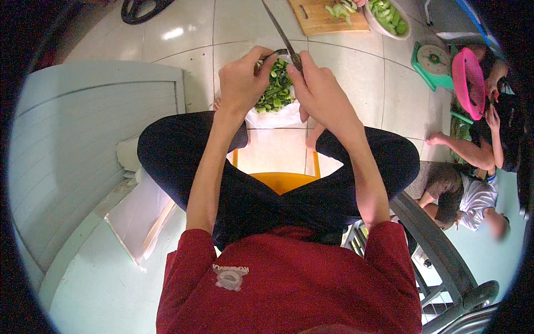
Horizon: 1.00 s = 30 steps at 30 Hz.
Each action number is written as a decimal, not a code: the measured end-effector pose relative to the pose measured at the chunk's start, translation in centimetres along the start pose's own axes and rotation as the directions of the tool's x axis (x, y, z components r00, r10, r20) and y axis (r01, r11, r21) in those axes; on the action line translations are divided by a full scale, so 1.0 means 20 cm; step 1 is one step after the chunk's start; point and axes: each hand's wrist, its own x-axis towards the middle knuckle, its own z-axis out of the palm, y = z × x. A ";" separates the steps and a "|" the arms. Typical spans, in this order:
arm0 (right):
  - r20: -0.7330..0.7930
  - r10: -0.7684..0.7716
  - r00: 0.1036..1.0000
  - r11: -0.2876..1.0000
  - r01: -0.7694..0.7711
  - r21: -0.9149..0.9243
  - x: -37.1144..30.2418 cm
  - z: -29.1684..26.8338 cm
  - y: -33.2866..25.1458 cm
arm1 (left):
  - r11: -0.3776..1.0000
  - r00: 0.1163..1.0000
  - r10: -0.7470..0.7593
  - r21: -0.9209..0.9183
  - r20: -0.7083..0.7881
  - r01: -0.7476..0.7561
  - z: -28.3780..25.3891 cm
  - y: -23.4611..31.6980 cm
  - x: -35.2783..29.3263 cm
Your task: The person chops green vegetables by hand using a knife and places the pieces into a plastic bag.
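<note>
My right hand [322,89] is closed round the handle of a long knife [282,34], whose blade points up and away to the far left. Beside it, the fingers of my left hand [242,80] are bent together at something dark that I cannot make out, close to the knife handle. Below and between both hands lies a heap of chopped green vegetables [273,92]. The heap rests in a white plastic bag [272,119] on the floor between my feet, and my hands partly cover it.
A wooden cutting board [311,21] with pale green pieces and a white bowl [409,29] of green slices lie ahead. At right are a green scale [433,62], a pink basket [468,83] and two people. A white panel [100,111] stands left; a black chair [439,245] is lower right.
</note>
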 end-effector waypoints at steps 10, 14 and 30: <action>0.000 0.038 0.999 0.997 -0.038 -0.064 0.05 0.04 0.01 | 0.988 0.998 0.039 -0.150 -0.053 -0.047 0.00 -0.03 0.01; 0.025 0.046 0.999 0.997 -0.045 -0.065 0.04 0.05 0.00 | 0.980 0.993 0.070 -0.180 -0.091 -0.085 0.00 -0.04 0.01; 0.210 0.147 0.967 0.934 -0.066 -0.350 -0.06 -0.01 0.10 | 0.995 0.992 0.034 -0.089 -0.118 -0.044 0.07 -0.13 0.00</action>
